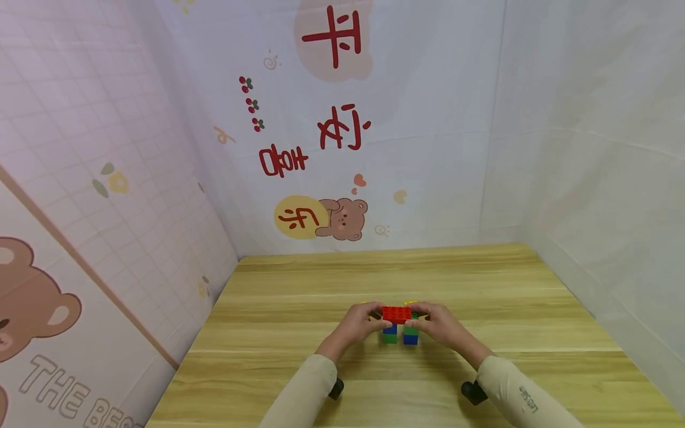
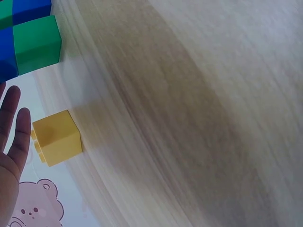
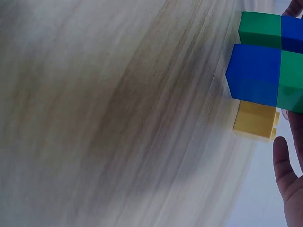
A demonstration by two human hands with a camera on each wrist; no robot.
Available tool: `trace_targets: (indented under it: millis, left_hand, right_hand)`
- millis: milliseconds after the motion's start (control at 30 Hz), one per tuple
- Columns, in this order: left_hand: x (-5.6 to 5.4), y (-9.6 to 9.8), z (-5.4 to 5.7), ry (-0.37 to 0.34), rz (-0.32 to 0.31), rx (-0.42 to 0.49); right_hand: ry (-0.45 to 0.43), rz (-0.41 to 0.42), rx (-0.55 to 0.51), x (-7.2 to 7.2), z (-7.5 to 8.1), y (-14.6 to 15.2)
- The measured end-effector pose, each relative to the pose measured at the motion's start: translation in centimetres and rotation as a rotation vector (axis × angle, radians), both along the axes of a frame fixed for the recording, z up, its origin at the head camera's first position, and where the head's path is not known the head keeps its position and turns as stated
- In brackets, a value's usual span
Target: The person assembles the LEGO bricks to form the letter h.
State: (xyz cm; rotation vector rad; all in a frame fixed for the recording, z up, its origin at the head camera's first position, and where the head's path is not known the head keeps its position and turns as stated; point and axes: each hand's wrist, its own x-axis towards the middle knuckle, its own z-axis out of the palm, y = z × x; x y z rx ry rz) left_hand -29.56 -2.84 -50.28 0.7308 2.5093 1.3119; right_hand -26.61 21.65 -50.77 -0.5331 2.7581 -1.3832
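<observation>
A red building brick (image 1: 397, 314) with studs on top lies across two short stacks, or just above them; I cannot tell whether it is seated. The left stack shows a blue brick (image 1: 390, 329) over a green brick (image 1: 390, 339). On the right, a green brick (image 1: 411, 330) tops a blue brick (image 1: 410, 340). My left hand (image 1: 361, 323) pinches the red brick's left end between thumb and fingers. At the opposite end, my right hand (image 1: 440, 324) pinches it too. Both wrist views cut off the red brick.
Behind the stacks, yellow bricks (image 1: 411, 303) stand on the wooden table (image 1: 299, 285), partly hidden by the hands. One yellow brick (image 2: 59, 139) is near the left fingers, another (image 3: 254, 119) beyond the right stack. Printed cloth walls (image 1: 428, 178) border the table.
</observation>
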Motion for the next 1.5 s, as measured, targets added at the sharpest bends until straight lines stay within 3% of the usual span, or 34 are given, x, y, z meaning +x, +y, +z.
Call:
trace_targets:
  millis: [600, 867, 1100, 1500]
  left_hand:
    - [0.0, -0.5, 0.0, 0.028, 0.002, 0.003]
    - [0.1, -1.9, 0.0, 0.052, 0.024, 0.001]
    - [-0.2, -2.9, -0.3, 0.035, 0.057, 0.032]
    - [0.0, -3.1, 0.0, -0.026, 0.111, 0.093]
  right_hand:
    - [-0.023, 0.018, -0.025, -0.1, 0.4, -0.3]
    - [-0.039, 0.003, -0.031, -0.6, 0.1, -1.9]
    - [-0.072, 0.009, -0.055, -0.9, 0.1, -3.1]
    - [-0.075, 0.026, -0.046, -1.3, 0.1, -3.2]
